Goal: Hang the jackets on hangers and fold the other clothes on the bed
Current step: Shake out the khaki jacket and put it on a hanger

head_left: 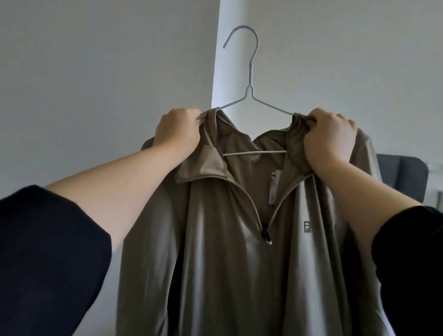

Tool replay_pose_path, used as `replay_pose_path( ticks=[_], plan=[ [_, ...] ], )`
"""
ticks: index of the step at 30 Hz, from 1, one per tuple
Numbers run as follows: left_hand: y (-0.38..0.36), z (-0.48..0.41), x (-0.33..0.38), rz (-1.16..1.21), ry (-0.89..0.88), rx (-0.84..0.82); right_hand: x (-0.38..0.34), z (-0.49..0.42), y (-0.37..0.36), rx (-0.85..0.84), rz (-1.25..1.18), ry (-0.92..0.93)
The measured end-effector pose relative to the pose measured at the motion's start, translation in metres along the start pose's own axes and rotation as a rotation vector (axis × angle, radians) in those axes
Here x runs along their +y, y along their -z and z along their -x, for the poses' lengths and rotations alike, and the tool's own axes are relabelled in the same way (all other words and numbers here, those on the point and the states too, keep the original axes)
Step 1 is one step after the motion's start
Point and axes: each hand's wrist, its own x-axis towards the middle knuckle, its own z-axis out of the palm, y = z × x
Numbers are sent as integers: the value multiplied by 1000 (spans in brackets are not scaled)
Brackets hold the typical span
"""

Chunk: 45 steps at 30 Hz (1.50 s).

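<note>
Jacket (pixel 216 265) plain taupe, small dark chest logo (pixel 307 227); hanger (pixel 252 67) pale grey-blue, perhaps; sleeves (pixel 24 263) black.

Hanger (pixel 251 73) ends hidden inside jacket (pixel 216 265); only hook, neck and part of bar show. Jacket hem cut off at bottom edge. Left grip (pixel 177 131) and right grip (pixel 328 142): fingertips buried in collar fabric. Neck tag (pixel 272 187) blurred, unreadable. Chest logo (pixel 307 227) too small to read. Dark furniture (pixel 408 172) partly behind jacket, kind unclear.
</note>
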Motion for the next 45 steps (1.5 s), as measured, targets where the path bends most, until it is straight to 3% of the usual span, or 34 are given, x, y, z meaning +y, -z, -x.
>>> replay_pose_path(
  ticks=[10, 16, 22, 27, 30, 33, 35, 39, 41, 45],
  plan=[
    [-185, 140, -9, 58, 141, -316, 120, 160, -95, -302, 159, -92],
    [-287, 212, -32, -128, 95, -461, 176, 253, -162, -565, 348, -134],
    [-361, 277, -59, -108, 254, -728, 207, 322, -219, -721, 270, -222],
    [-414, 300, -69, 96, 428, -781, 224, 347, -266, -773, 236, -393],
    [-432, 326, -67, 317, 452, -898, 236, 362, -294, -974, 247, -476],
    [-433, 368, -66, 382, 449, -953, 241, 381, -314, -1231, 291, -546],
    [-429, 397, -65, 375, 431, -965, 237, 395, -321, -1254, 280, -579],
    [-420, 430, -68, 330, 365, -848, 215, 420, -317, -1006, 181, -472],
    [-420, 432, -72, 311, 331, -808, 205, 430, -307, -973, 113, -426],
    [-417, 429, -75, 302, 279, -710, 193, 449, -293, -1397, 227, -412]
  ],
)
